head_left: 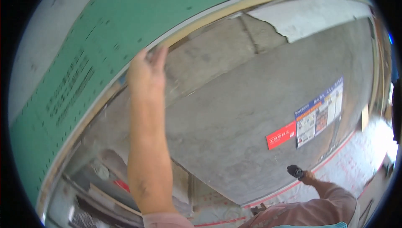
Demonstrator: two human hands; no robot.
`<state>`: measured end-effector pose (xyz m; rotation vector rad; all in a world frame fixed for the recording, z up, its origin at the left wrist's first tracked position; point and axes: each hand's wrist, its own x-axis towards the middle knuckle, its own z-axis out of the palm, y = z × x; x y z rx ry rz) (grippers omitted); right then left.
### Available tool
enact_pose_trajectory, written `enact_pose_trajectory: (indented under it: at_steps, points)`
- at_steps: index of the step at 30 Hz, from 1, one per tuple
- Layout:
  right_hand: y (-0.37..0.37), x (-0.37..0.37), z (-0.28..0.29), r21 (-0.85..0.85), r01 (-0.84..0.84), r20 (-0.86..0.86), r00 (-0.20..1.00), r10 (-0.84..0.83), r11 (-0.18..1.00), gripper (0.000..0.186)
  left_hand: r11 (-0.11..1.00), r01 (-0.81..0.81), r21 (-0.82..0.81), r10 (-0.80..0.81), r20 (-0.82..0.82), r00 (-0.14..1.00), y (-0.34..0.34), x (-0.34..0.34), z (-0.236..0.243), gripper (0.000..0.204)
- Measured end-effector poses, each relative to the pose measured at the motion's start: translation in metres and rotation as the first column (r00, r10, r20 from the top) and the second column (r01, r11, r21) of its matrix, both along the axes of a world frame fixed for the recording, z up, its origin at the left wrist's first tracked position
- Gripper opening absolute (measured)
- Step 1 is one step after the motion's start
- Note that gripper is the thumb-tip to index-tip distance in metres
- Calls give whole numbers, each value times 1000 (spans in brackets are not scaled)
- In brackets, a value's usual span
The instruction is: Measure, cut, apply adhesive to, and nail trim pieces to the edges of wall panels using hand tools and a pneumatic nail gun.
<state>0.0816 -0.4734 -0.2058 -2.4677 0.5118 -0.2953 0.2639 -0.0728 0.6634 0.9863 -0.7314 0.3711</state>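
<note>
My left hand [148, 65] is raised to a long wooden strip [205, 18] along the lower edge of a green board [109, 22], its somewhat blurred fingers closed on the strip's edge. A thin white band runs along the board beside the strip. My right hand [307, 177] is low at the right, wrapped round a black handheld power tool [295, 170], which is held apart from the board in front of the grey wall.
The grey wall [226, 123] bears a red sign [280, 135] and a printed poster [318, 115]; a torn white panel [310, 14] is at its top. A printed protective sheet [360, 156] covers the floor at right. Planks and boards [109, 196] lie at lower left.
</note>
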Motion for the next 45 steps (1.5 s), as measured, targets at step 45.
enact_pose_trajectory:
  at_steps: [45]
  points:
    - [151, 86, 690, 279, -929, 927, 195, -321, 242, 14, 973, 90, -210, -114, -101, 988, -26, -39, 1, 55]
